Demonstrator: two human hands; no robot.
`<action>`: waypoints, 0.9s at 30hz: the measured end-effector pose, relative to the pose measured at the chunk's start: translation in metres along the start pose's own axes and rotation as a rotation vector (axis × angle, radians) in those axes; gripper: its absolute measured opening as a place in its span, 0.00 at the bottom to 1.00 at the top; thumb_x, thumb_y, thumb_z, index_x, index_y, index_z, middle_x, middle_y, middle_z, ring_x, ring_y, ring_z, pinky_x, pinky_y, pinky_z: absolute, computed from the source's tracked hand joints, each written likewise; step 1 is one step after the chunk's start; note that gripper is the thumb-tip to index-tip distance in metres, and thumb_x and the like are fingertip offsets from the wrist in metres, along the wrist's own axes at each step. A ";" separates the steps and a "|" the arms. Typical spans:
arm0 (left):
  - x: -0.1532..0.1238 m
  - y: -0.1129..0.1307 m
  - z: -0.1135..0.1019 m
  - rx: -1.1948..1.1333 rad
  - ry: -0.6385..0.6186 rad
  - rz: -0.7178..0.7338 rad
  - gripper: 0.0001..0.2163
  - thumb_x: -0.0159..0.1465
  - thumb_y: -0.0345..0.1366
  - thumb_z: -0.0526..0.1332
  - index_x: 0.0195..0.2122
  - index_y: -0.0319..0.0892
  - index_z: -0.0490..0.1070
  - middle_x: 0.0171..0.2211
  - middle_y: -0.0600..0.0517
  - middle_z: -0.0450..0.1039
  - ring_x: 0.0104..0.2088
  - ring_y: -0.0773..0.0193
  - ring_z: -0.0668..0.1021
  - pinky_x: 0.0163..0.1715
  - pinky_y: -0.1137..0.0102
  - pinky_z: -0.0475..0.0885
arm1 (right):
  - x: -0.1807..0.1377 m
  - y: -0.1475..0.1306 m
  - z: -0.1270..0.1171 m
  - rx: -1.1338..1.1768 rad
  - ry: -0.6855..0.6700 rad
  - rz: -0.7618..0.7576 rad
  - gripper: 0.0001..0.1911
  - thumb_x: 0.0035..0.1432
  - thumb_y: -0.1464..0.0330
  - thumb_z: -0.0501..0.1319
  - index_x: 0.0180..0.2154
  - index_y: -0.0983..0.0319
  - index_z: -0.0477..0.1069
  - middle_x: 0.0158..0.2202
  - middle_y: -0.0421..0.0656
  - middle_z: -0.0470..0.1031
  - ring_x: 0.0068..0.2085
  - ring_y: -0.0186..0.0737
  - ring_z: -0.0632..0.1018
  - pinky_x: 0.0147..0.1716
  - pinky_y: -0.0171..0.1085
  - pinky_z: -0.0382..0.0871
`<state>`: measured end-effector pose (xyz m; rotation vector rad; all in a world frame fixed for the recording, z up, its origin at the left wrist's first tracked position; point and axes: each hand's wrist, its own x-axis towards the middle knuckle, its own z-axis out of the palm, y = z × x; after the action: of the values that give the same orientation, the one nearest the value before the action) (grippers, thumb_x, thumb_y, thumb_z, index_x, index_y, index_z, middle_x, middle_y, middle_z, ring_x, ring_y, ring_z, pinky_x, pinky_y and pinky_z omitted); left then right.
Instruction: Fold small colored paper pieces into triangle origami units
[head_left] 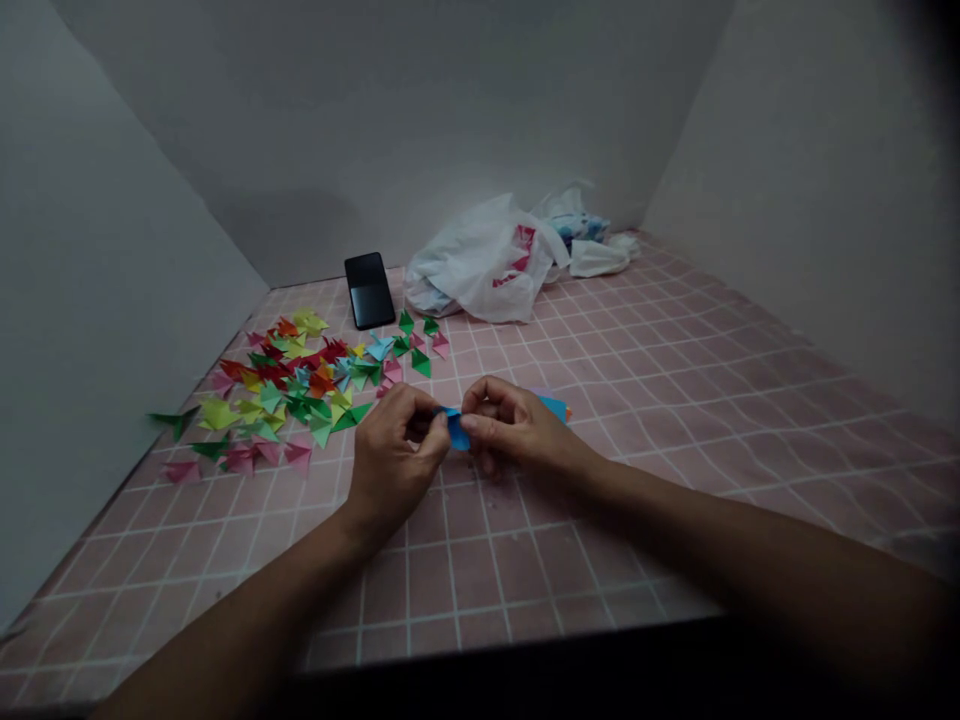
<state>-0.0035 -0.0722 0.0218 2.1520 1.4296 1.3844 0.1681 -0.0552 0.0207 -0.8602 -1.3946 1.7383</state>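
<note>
Between my two hands is a small piece of blue origami paper (458,432), held just above the table. My left hand (397,445) pinches its left side between thumb and fingertips. On the other side, my right hand (525,430) grips the paper's right edge with thumb and index finger. The fingers hide part of the paper, so its folds are hard to make out. Behind my right hand lies more blue paper (553,407), partly covered by that hand. To the left of my left hand spreads a pile of folded paper cranes (289,385) in red, yellow, green, pink and light blue.
A black smartphone (369,290) lies behind the cranes. White plastic bags (480,260) sit against the back wall, with a crumpled blue-patterned packet (585,228) to their right. Pale walls enclose the pink checked tablecloth (675,400) on three sides.
</note>
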 end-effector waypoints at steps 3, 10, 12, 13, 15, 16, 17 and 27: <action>-0.001 0.001 0.001 0.015 0.005 0.011 0.05 0.60 0.26 0.61 0.29 0.41 0.67 0.26 0.56 0.67 0.25 0.69 0.72 0.26 0.73 0.68 | -0.002 0.001 0.004 -0.108 0.039 -0.085 0.12 0.55 0.65 0.64 0.37 0.59 0.61 0.21 0.32 0.66 0.21 0.31 0.69 0.20 0.31 0.60; -0.005 0.005 0.004 0.000 -0.002 0.002 0.07 0.59 0.26 0.60 0.28 0.43 0.65 0.24 0.57 0.66 0.23 0.70 0.71 0.25 0.74 0.68 | 0.000 0.011 0.004 -0.379 0.200 -0.258 0.07 0.55 0.72 0.60 0.35 0.59 0.62 0.21 0.32 0.62 0.23 0.30 0.64 0.23 0.32 0.55; -0.007 0.007 0.004 0.005 -0.022 -0.034 0.07 0.59 0.27 0.60 0.27 0.43 0.65 0.24 0.57 0.66 0.24 0.69 0.71 0.25 0.73 0.68 | -0.001 0.011 0.004 -0.419 0.234 -0.275 0.06 0.54 0.74 0.59 0.33 0.59 0.63 0.22 0.32 0.62 0.23 0.30 0.64 0.23 0.33 0.55; -0.007 0.008 0.004 0.006 -0.030 -0.057 0.06 0.59 0.27 0.60 0.27 0.43 0.65 0.24 0.57 0.67 0.24 0.69 0.71 0.25 0.73 0.68 | -0.001 0.011 0.004 -0.437 0.248 -0.284 0.06 0.54 0.75 0.59 0.33 0.59 0.63 0.22 0.32 0.62 0.23 0.30 0.64 0.24 0.33 0.55; -0.008 0.010 0.004 -0.012 -0.038 -0.116 0.06 0.60 0.28 0.60 0.27 0.43 0.65 0.23 0.56 0.68 0.23 0.69 0.72 0.24 0.73 0.68 | -0.003 0.010 0.005 -0.466 0.269 -0.303 0.06 0.54 0.75 0.58 0.32 0.59 0.63 0.22 0.32 0.61 0.23 0.30 0.63 0.24 0.34 0.54; -0.009 0.010 0.004 -0.030 -0.038 -0.147 0.06 0.60 0.29 0.61 0.27 0.43 0.65 0.23 0.56 0.68 0.23 0.69 0.72 0.24 0.73 0.68 | -0.004 0.009 0.006 -0.475 0.275 -0.309 0.06 0.53 0.75 0.58 0.32 0.59 0.63 0.21 0.32 0.60 0.23 0.30 0.63 0.24 0.34 0.54; -0.009 0.011 0.004 -0.052 -0.037 -0.179 0.06 0.60 0.29 0.61 0.28 0.44 0.65 0.23 0.56 0.69 0.23 0.68 0.72 0.24 0.73 0.68 | -0.005 0.009 0.006 -0.479 0.281 -0.314 0.06 0.53 0.75 0.58 0.32 0.59 0.62 0.21 0.32 0.60 0.23 0.30 0.63 0.23 0.34 0.53; -0.010 0.014 0.005 -0.109 -0.075 -0.230 0.06 0.59 0.32 0.61 0.27 0.44 0.64 0.23 0.55 0.69 0.23 0.68 0.74 0.22 0.73 0.69 | -0.004 0.007 0.007 -0.533 0.267 -0.325 0.07 0.53 0.76 0.58 0.33 0.59 0.63 0.21 0.32 0.60 0.23 0.31 0.63 0.24 0.34 0.54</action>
<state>0.0080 -0.0855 0.0221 1.8851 1.4831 1.2549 0.1632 -0.0636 0.0151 -1.0295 -1.7251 0.9789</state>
